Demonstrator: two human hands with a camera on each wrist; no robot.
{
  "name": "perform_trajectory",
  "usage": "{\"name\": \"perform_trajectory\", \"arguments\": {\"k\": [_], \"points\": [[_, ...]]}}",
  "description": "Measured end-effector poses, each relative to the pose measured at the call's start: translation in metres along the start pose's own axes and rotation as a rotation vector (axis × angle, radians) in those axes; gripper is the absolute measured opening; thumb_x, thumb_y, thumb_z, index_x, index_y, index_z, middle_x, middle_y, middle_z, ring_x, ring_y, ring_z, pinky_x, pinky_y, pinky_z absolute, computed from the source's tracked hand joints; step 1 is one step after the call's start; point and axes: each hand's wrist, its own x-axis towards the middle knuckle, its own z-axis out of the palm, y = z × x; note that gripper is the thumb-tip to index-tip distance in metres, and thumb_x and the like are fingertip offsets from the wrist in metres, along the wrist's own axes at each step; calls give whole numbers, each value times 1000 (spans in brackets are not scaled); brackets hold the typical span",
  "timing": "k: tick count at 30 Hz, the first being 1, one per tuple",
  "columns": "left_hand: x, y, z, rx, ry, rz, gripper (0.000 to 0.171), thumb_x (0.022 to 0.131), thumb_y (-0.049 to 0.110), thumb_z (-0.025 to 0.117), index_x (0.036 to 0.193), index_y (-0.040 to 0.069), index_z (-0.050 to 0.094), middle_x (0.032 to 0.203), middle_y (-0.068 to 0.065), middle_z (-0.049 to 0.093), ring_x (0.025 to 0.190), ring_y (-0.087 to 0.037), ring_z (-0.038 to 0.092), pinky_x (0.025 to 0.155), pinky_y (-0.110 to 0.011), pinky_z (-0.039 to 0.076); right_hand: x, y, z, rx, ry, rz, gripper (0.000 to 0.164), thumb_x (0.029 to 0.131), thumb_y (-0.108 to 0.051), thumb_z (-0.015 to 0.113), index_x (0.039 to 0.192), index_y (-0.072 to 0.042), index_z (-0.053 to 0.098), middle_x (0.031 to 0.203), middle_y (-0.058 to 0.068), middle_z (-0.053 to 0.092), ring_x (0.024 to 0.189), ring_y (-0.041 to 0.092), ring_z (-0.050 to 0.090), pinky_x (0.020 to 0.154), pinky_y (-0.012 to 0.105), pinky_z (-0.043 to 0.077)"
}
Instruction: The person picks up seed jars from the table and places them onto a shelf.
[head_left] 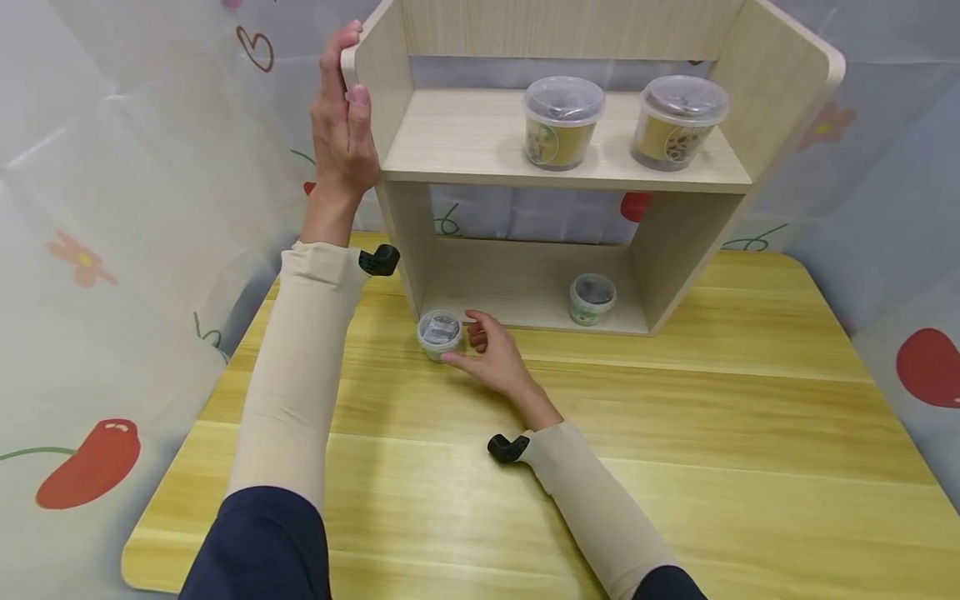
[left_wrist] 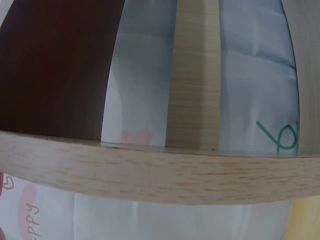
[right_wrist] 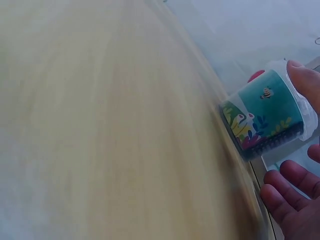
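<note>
A small plastic tub [head_left: 438, 335] with a clear lid stands on the table in front of the shelf's lower left corner. My right hand [head_left: 491, 357] is beside it, thumb at its near side and fingers spread around its right. In the right wrist view, the tub [right_wrist: 267, 112] shows a teal label with a bee; the thumb overlaps its lid, and the other fingers [right_wrist: 290, 185] are apart from it. My left hand [head_left: 341, 125] rests against the left side panel [head_left: 384, 83] of the wooden shelf, fingers extended upward along its front edge.
Two larger lidded tubs, one in the middle [head_left: 562, 125] and one at the right [head_left: 677, 125], stand on the upper shelf board. Another small tub [head_left: 592, 300] sits at the right of the lower compartment. Patterned sheeting [head_left: 112, 208] surrounds the wooden table [head_left: 675, 417].
</note>
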Motion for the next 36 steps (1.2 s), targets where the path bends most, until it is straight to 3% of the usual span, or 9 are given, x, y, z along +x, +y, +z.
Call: {"name": "perform_trajectory", "arguments": {"k": [25, 36], "points": [[1, 0, -1, -22, -7, 5, 61, 85, 26, 34, 136, -7, 39, 140, 0, 52, 108, -4, 53, 92, -23, 46, 11, -4, 12, -97, -44, 0, 86, 76, -34, 85, 144, -4, 44, 119, 11, 58, 99, 22, 57, 88, 36, 49], [0, -2, 0, -24, -3, -24, 60, 85, 23, 34, 136, -9, 38, 141, -8, 50, 110, -5, 53, 95, -23, 45, 14, -3, 15, -104, -52, 10, 88, 76, -37, 85, 146, -6, 42, 132, 13, 55, 105, 24, 56, 91, 38, 48]]}}
